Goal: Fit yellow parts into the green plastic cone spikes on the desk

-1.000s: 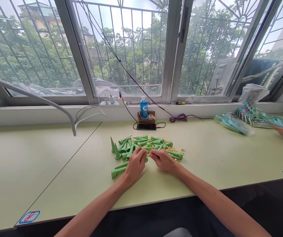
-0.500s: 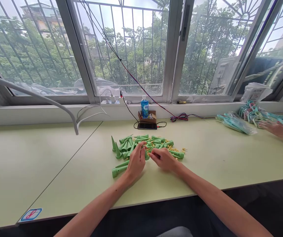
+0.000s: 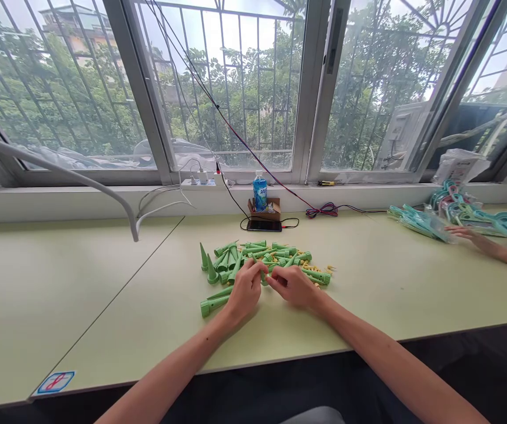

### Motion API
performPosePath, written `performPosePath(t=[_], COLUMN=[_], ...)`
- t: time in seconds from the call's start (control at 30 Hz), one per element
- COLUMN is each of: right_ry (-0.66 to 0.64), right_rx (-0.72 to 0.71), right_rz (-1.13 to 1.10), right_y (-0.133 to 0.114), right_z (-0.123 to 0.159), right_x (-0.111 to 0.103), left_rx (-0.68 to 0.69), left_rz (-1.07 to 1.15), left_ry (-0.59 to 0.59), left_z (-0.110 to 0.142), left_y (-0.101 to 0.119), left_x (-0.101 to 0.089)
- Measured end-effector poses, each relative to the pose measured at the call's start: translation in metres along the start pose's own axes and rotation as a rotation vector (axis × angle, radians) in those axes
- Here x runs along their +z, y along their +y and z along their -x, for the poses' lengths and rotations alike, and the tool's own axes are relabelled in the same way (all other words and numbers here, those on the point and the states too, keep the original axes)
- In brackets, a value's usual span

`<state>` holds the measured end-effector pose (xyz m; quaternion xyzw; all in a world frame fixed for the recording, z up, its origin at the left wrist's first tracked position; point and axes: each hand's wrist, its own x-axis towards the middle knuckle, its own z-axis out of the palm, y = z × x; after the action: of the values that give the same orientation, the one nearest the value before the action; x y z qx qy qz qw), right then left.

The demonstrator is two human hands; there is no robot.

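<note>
While pale counter (image 3: 103, 300) spreads toward its left corner, two green cones (image 3: 212, 272) stand upright beside one green pile (image 3: 283, 253); back from the front edge, the left hand (image 3: 245, 288), fingers bent, grasps one green spike (image 3: 262, 281). The right hand (image 3: 295, 287) curls against it, grip unclear; one co-worker's hand (image 3: 474, 237) reaches farther right.

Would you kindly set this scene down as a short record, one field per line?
Left hand: fingers closed on a green spike
Right hand: fingertips pinched at the spike's end; anything small between them is hidden
Pile: more green spikes and small yellow pieces
Standing upright: two spikes at the pile's left edge
Beyond the pile: black phone, small brown box, blue bottle
Far right: teal hangers, another person's hand
Surface: pale green table
</note>
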<state>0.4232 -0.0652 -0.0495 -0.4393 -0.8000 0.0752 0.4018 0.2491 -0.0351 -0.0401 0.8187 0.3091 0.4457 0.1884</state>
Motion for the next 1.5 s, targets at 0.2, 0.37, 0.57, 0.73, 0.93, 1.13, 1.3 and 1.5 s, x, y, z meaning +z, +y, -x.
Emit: performPosePath(t=[0.2,0.37,0.57,0.73,0.93,1.13,1.3,1.5], right_ry=[-0.049,-0.071,-0.079,-0.080,-0.084,-0.082,-0.063,0.013], right_rx=[-0.019,-0.045,-0.047,-0.049,-0.046,-0.064,-0.033,0.028], right_rz=[0.025,0.036,0.028,0.026,0.026,0.038,0.051,0.042], right_y=[-0.004,-0.004,-0.006,-0.006,-0.005,-0.005,-0.003,0.006], right_z=[-0.001,0.000,0.000,-0.001,-0.001,-0.001,-0.002,-0.004], right_x=[-0.002,0.001,0.001,0.002,0.003,0.002,-0.002,-0.008], left_rx=[-0.013,0.007,-0.002,0.012,0.036,0.015,0.000,-0.027], left_rz=[-0.040,-0.049,-0.059,-0.072,-0.083,-0.065,-0.017,0.012], left_ry=[0.000,-0.018,-0.024,-0.023,0.000,-0.011,0.018,0.002], left_z=[0.000,0.000,0.001,0.001,0.000,0.000,0.001,0.001], left_y=[0.000,0.002,0.001,0.001,0.001,0.000,0.000,0.001], left_x=[-0.001,-0.002,-0.002,-0.002,-0.001,-0.001,-0.001,0.001])
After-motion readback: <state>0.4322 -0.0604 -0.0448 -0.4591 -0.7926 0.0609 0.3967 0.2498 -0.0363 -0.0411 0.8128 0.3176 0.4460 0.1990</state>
